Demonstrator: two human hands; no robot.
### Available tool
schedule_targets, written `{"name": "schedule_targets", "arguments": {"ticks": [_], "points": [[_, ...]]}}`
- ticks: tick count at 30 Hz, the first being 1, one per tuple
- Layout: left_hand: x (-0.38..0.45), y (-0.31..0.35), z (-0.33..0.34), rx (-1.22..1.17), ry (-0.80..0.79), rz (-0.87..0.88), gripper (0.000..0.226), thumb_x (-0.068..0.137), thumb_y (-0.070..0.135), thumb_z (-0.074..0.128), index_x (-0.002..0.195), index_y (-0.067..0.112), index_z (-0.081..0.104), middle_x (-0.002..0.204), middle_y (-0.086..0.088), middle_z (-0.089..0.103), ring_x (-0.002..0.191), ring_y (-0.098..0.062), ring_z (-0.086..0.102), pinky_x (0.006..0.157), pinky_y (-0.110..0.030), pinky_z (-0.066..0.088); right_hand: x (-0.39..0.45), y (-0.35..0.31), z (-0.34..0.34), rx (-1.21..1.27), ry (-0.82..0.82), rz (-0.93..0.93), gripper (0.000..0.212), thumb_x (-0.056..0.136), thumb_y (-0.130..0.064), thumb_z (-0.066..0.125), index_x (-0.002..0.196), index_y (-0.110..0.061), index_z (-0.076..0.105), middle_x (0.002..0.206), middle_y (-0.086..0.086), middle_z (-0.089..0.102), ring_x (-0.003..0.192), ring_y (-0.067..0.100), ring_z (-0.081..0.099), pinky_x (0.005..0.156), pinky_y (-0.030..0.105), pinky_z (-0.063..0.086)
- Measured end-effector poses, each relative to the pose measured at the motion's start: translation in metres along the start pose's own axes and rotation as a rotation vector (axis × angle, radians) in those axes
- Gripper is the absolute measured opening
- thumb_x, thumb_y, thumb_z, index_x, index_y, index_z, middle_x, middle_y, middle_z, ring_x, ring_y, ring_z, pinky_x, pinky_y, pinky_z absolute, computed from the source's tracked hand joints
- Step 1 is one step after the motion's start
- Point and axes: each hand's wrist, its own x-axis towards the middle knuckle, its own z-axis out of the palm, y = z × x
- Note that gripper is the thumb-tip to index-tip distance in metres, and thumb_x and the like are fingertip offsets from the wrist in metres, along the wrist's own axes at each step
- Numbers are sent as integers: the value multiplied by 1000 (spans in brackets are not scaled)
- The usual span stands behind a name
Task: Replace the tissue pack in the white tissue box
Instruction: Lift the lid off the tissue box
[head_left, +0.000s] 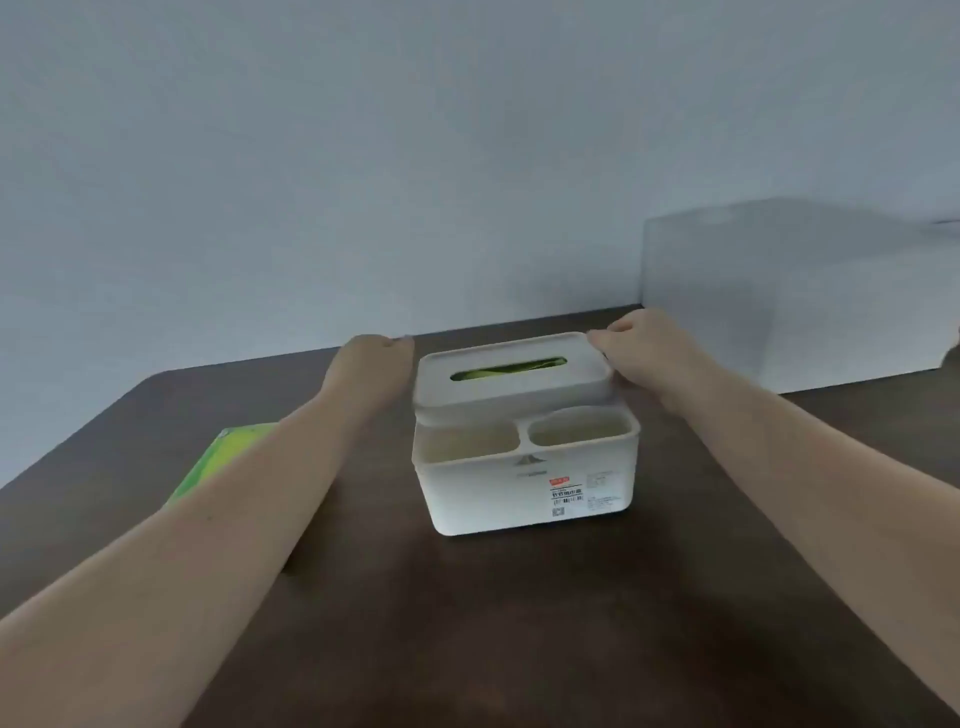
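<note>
A white tissue box (524, 488) stands mid-table, with two open compartments along its near side. Its white lid (511, 387) sits slightly raised and askew over the rear part; something green shows through the lid's slot (506, 368). My left hand (371, 364) is at the lid's left end and my right hand (644, 348) grips the lid's right end. The fingers of the left hand are hidden behind the lid. A green tissue pack (218, 460) lies on the table at the left, partly covered by my left forearm.
The dark wooden table (519, 623) meets a pale wall at the back. A large translucent container (795, 296) stands at the back right, close to my right hand.
</note>
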Motion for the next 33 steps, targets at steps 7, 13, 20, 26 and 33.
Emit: {"name": "schedule_targets", "arguments": {"ticks": [7, 13, 20, 26, 33], "points": [[-19, -11, -1, -220, -157, -138, 34, 91, 32, 48, 92, 2, 63, 97, -15, 63, 94, -34, 61, 101, -45, 49, -24, -11, 4, -192, -11, 116, 27, 81, -16, 49, 57, -14, 36, 57, 4, 38, 55, 23, 37, 53, 28, 29], [-28, -7, 2, -371, -183, -191, 18, 86, 27, 50, 81, 10, 54, 87, -7, 46, 82, -24, 42, 81, -31, 40, -26, -27, 9, -329, 97, 30, 31, 84, -16, 45, 55, -15, 34, 56, 2, 35, 49, 19, 32, 46, 27, 20], [-35, 25, -12, -277, -57, -28, 22, 87, 26, 56, 68, 15, 53, 74, -10, 45, 71, -22, 40, 65, -30, 42, -22, -41, -15, 68, 241, 61, 24, 87, -16, 55, 82, 2, 70, 70, 13, 51, 61, 25, 47, 56, 29, 39], [-49, 77, 12, -321, -84, 65, 17, 78, 9, 72, 62, 11, 67, 70, -12, 66, 76, -27, 63, 92, -48, 57, -27, -13, -68, 386, 234, 217, 21, 86, -8, 60, 104, 0, 65, 95, 18, 58, 68, 22, 52, 53, 24, 42], [-96, 114, 67, -206, -165, 140, 12, 77, 8, 64, 68, 3, 71, 86, -21, 75, 83, -39, 72, 89, -52, 57, -57, 40, -130, 129, 289, 255, 11, 90, -10, 49, 83, -5, 56, 77, 11, 51, 65, 22, 46, 65, 30, 36]]}}
